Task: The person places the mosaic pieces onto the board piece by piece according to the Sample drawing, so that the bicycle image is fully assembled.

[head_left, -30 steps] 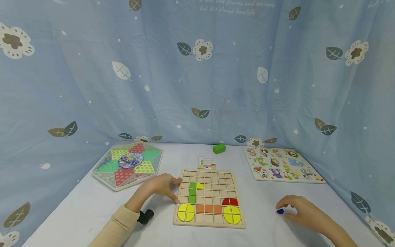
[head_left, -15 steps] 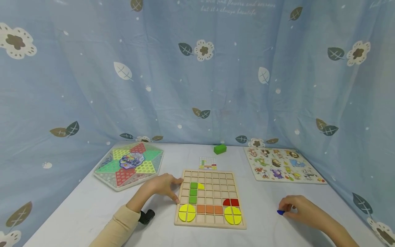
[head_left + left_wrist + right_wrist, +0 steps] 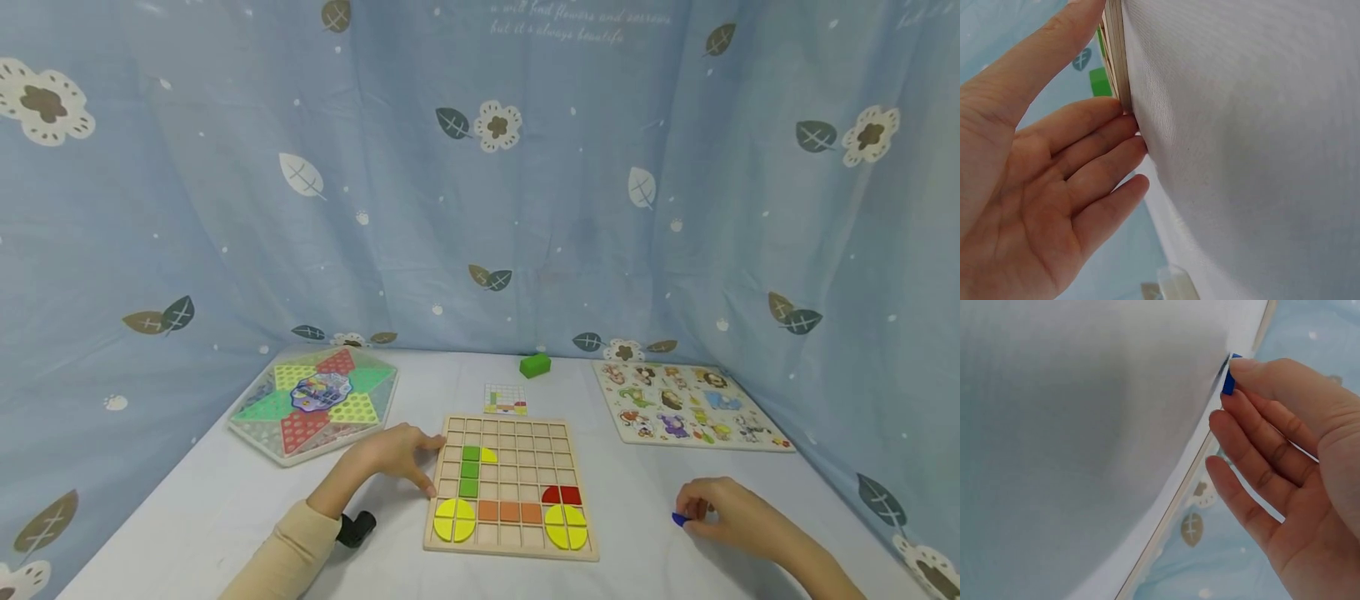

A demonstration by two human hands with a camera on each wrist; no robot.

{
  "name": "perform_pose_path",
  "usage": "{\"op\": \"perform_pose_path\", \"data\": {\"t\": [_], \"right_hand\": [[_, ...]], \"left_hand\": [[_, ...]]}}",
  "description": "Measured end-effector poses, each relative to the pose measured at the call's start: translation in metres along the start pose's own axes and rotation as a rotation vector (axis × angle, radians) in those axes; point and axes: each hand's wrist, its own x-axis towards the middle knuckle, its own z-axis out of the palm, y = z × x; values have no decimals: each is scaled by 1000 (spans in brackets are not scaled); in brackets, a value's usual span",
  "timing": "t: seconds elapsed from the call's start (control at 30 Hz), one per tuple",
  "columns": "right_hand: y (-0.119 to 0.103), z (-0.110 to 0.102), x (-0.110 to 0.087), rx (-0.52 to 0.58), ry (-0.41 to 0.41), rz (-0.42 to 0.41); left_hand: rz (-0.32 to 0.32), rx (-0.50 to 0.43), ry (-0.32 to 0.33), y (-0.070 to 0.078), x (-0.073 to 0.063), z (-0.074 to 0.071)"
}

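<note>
My right hand [image 3: 723, 515] pinches a small blue puzzle piece [image 3: 1230, 375] between thumb and fingertips, close over the white table to the right of the board. In the right wrist view the other fingers [image 3: 1244, 503] are spread loosely below it. My left hand [image 3: 1054, 175] rests at the left edge of a wooden grid board [image 3: 517, 553], thumb and fingertips touching its side. On the board lie green squares [image 3: 469, 470], yellow quarter-circles [image 3: 454, 520], a row of orange squares [image 3: 509, 512] and red pieces [image 3: 571, 495].
Behind the board lies a small pattern card [image 3: 506, 398], with a green block [image 3: 535, 365] further back. A hexagonal star game board [image 3: 315, 404] stands at the left, an animal puzzle board [image 3: 686, 404] at the right. A black object [image 3: 357, 528] sits by the left sleeve.
The blue piece has turned slightly in my right hand, whose fingers have drawn in closer round it. My left hand has stayed at the board's edge.
</note>
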Motion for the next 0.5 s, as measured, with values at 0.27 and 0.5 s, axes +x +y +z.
{"op": "perform_pose_path", "data": {"t": [0.27,0.5], "right_hand": [[-15,-5,8,-23,39,-33],[-41,-2,24,-108,92,-31]], "left_hand": [[-22,-17,9,4,-2,-2],[-34,-17,8,5,-4,-1]]}}
